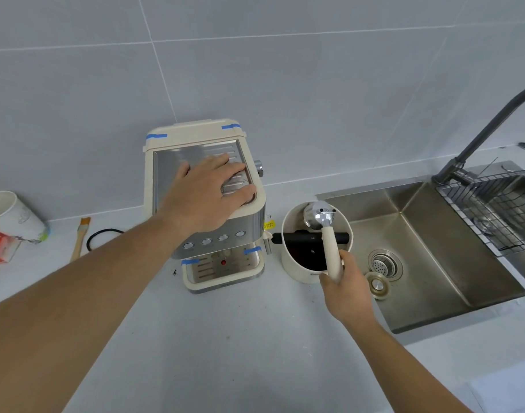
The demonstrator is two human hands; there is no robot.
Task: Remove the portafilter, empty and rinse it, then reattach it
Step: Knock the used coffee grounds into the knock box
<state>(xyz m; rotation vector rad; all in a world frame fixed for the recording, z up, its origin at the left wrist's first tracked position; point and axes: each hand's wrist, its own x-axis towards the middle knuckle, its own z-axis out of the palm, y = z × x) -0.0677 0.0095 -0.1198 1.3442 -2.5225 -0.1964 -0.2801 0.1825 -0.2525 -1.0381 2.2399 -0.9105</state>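
1. Pale grey tiled wall (255,70) behind, thin white grout lines across it.
2. Light grey table (225,338) below, smooth, a few dark specks just left of the espresso machine (207,204).
3. Cream and steel espresso machine upright near the wall, blue tape strips at its corners.
4. Left hand (207,192) flat and open on the machine's top plate, fingers spread, gripping nothing.
5. Right hand (344,284) closed around the cream handle of the portafilter (322,217).
6. Portafilter out of the machine, metal head turned down inside the cream knock box (297,263), over its black bar.
7. Knock box on the table just right of the machine, beside the sink (428,263).
8. Steel sink sunk into the table at right, drain strainer in its floor, loose round stopper (377,285) near its front wall.
9. Dark faucet (479,135) rising behind the sink; wire rack (493,210) across the sink's right side.
10. At far left on the table: a white cup (11,216), a red and white packet (2,245), a wooden-handled brush (80,238), a loop of black cable (101,236).
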